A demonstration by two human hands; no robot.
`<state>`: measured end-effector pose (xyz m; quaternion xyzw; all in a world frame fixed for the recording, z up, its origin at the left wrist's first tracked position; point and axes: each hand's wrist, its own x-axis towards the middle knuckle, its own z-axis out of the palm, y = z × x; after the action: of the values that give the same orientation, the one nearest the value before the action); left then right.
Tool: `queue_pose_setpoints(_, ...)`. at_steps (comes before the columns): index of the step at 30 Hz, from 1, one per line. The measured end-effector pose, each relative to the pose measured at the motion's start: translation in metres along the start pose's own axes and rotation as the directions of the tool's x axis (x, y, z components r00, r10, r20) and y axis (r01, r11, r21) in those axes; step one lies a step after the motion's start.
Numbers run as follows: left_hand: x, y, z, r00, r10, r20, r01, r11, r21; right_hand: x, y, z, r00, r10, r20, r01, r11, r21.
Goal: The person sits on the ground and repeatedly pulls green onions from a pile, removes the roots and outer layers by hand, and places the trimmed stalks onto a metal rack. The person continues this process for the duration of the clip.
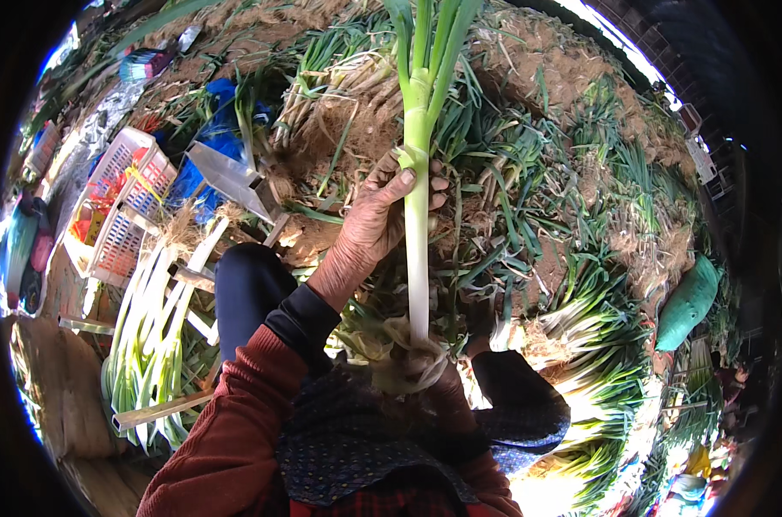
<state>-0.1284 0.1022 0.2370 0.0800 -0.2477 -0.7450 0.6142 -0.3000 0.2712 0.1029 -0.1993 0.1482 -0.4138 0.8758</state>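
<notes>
A large green onion (417, 232) stands nearly upright before me, its white stalk below and green leaves rising past the top edge. My left hand (384, 200) is closed around the upper part of the stalk, thumb across the front and fingertips showing behind it. At the lower end, by my lap, my right hand (433, 375) holds the root end; pale peeled outer leaves (410, 362) hang over it and partly hide its fingers. Several cleaned green onions (152, 323) lie at the left on a metal frame, roots towards the top.
A white plastic basket (123, 207) with red and orange items stands at the left, beside a metal tray (226, 178) and blue plastic (220, 142). Piles of green onions (598, 362) cover the ground at the right. A green sack (688, 304) lies farther right. A square metal bar (162, 410) juts near my left arm.
</notes>
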Motion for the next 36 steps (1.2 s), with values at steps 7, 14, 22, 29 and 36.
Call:
queue_pose_setpoints(7, 0.012, -0.017, 0.013, 0.993, 0.121, 0.016, -0.121, 0.97, 0.212, -0.033, -0.015, 0.05, 0.994, -0.049, 0.099, 0.033, 0.987, 0.158)
queue_pose_setpoints(14, 0.009, -0.013, 0.008, 0.991, 0.135, 0.009, -0.133, 0.963, 0.234, -0.03, -0.001, 0.047, 0.985, 0.003, 0.174, -0.103, 0.817, 0.567)
queue_pose_setpoints(22, -0.008, -0.003, 0.027, 0.974, 0.208, -0.09, -0.171, 0.936, 0.307, -0.009, 0.017, -0.001, 0.944, 0.265, 0.198, -0.328, 0.676, 0.659)
queue_pose_setpoints(29, 0.007, 0.002, 0.021, 0.921, 0.352, 0.169, -0.386, 0.754, 0.532, 0.01, 0.045, -0.031, 0.908, -0.027, 0.419, -0.259, 0.748, 0.611)
queue_pose_setpoints(36, -0.09, -0.009, 0.146, 0.891, 0.03, 0.453, -0.331, 0.727, 0.602, 0.001, 0.047, -0.032, 0.976, -0.212, -0.058, 0.219, 0.909, 0.355)
